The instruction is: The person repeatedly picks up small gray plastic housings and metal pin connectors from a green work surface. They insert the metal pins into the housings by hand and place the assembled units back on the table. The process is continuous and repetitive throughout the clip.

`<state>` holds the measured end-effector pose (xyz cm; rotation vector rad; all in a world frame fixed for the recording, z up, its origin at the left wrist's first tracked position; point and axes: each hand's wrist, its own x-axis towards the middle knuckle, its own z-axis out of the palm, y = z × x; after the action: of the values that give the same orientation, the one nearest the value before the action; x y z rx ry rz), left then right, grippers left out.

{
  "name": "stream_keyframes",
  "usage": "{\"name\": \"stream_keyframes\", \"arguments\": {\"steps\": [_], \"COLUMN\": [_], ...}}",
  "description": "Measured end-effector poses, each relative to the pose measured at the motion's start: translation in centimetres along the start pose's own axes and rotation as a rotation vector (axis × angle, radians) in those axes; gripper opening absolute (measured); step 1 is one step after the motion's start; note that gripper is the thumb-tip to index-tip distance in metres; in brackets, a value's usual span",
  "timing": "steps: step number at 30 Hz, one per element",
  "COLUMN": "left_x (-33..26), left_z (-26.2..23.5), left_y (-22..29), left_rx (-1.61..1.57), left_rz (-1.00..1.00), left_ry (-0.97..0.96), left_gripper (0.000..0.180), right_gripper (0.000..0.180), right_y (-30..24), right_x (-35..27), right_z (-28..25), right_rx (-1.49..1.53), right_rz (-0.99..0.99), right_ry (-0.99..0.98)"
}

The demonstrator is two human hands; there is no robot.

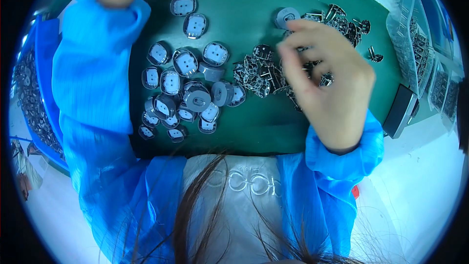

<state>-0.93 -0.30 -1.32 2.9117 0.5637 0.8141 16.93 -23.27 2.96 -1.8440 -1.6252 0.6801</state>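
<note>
One view only, from the person's head, looking steeply down and close onto the green counter [244,0]. Its fisheye lens bends the edges into a dark round rim. The right hand [325,83] sits near centre-right; beyond its fingers [293,44] lies the counter's far edge, below them the person's own chest and blue sleeves [93,83].

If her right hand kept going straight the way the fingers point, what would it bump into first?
The right hand has its fingers aimed up and to the left, over the heap of small dark circuit boards. Going on that way, it would probably meet the round grey plastic housing just beyond the fingertips, though the hand's height above the green mat is unclear.
</note>
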Motion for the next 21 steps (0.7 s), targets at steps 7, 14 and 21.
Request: {"name": "stream_keyframes", "arguments": {"steps": [7,14,21], "left_x": [0.2,1.8,0.7], "left_z": [0.6,-1.2,-2.6], "left_y": [8.1,6.8,10.0], "left_rx": [-0.645,-1.507,-1.515], "left_rz": [0.051,-0.456,-0.564], "left_ry": [-0.459,-0.696,-0.511], "left_gripper": [0.042,0.028,0.038], "right_gripper": [0.011,0.019,0.019], "right_y": [0.5,1.9,2.1], "right_x": [0.4,0.7,1.0], "right_z": [-2.3,-2.3,-1.6], "right_rx": [0.375,0.530,0.369], "right_rz": [0.080,0.024,-0.227], "right_ry": [0.038,0.187,0.225]}}
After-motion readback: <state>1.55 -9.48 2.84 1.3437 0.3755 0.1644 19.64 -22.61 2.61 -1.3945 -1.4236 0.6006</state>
